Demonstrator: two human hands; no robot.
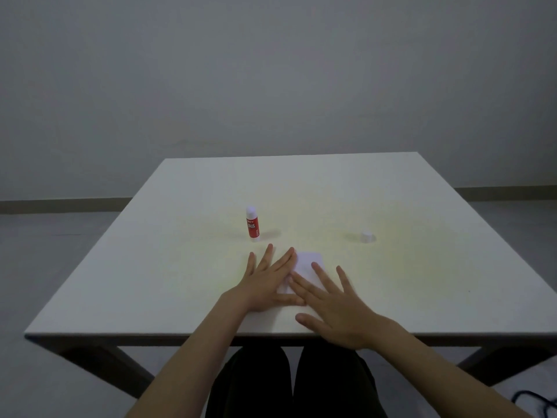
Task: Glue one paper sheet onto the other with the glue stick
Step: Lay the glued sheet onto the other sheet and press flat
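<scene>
Paper [309, 262] lies under flat, spread left hand [265, 282] and right hand [337, 309]; upright red tube [252, 224] reads "GLUE STICK".

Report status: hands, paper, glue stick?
Left hand and right hand flat, open, pressing on the paper. Glue stick upright behind them, untouched. Cap off to the right. Nothing in the way.

White table [187, 267] bears glue stick [252, 224] (upright), paper [307, 267], cap [366, 237].
</scene>
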